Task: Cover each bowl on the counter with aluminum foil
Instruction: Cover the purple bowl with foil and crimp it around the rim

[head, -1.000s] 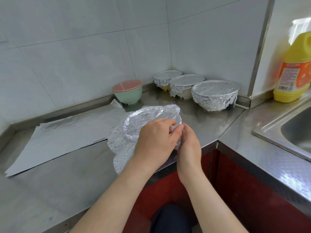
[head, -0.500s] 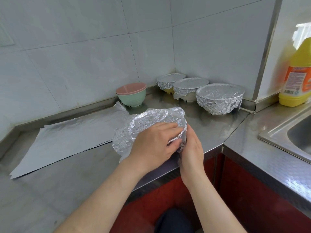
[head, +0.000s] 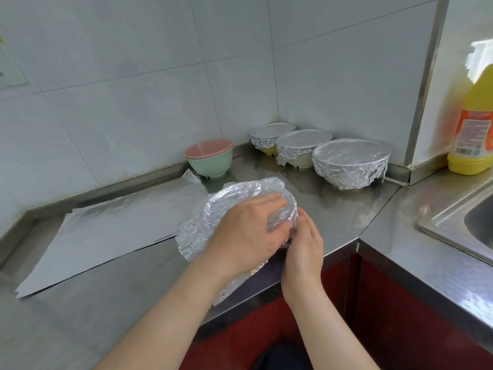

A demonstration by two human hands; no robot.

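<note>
Head view only. Foil-wrapped bowl (head: 234,201) sits at the front edge of the steel bench (head: 333,209), near the corner cutout. The bowl itself is hidden under crumpled foil, and a loose skirt flares out on its left and near sides. Left hand (head: 245,231) is cupped over the top, fingers curved across the foil towards the right rim and pressing it down. Right hand (head: 304,247) is against the near-right side of the bowl with fingers curled onto the foil there; its fingertips are partly hidden under the left hand. Flat foil sheets (head: 114,231) lie on the bench to the left, one corner just beside the wrapped bowl. Pink bowl nested in green bowl (head: 210,158), uncovered, stands at the back by the wall. Three covered bowls stand in a row in the back corner: small (head: 270,134), middle (head: 302,144), large (head: 349,161), close together. Yellow bottle (head: 472,134) is far right and blurred, with the sink (head: 453,222) in front of it.
</note>
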